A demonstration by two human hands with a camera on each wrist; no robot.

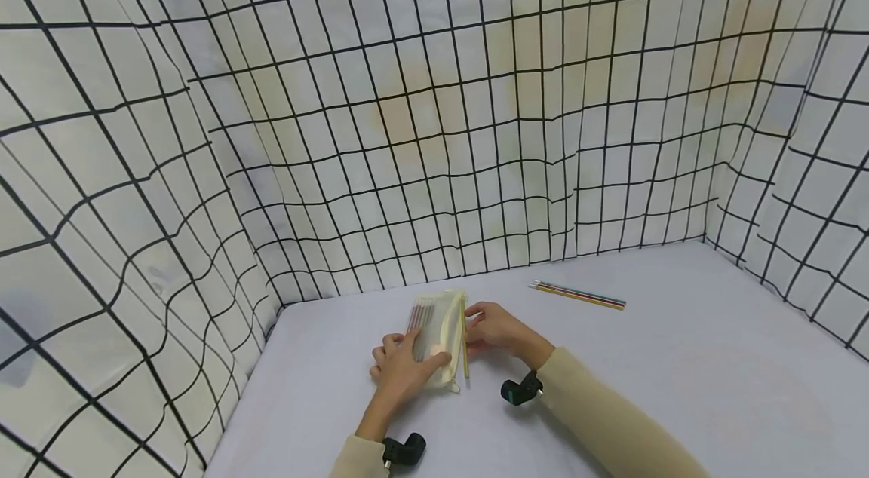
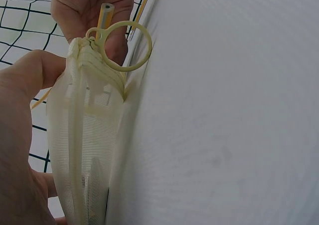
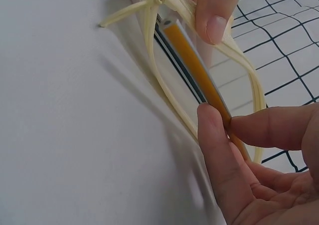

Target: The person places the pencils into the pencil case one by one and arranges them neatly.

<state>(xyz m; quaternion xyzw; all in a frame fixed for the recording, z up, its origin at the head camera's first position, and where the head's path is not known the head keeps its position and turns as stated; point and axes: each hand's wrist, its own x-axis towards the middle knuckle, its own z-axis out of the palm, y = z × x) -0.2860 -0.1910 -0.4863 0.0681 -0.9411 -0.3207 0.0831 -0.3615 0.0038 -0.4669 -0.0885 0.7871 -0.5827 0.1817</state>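
Observation:
A pale yellow mesh zip pouch (image 1: 444,312) lies on the table under my left hand (image 1: 399,372). The left thumb presses the edge of its open mouth while the other fingers hold its far side. Several pencils (image 1: 419,314) show through the mesh. My right hand (image 1: 498,331) pinches a yellow pencil (image 3: 197,68) between thumb and fingers at the pouch's opening. Dark pencils show inside, beyond the yellow one, in the right wrist view. A round pull ring (image 2: 149,50) hangs at the mouth's near end in the left wrist view.
Several loose coloured pencils (image 1: 577,295) lie side by side on the white table (image 1: 679,372), right of the pouch. White cloth walls (image 1: 475,124) with a black grid stand behind and at both sides. Each wrist wears a small black camera (image 1: 521,389).

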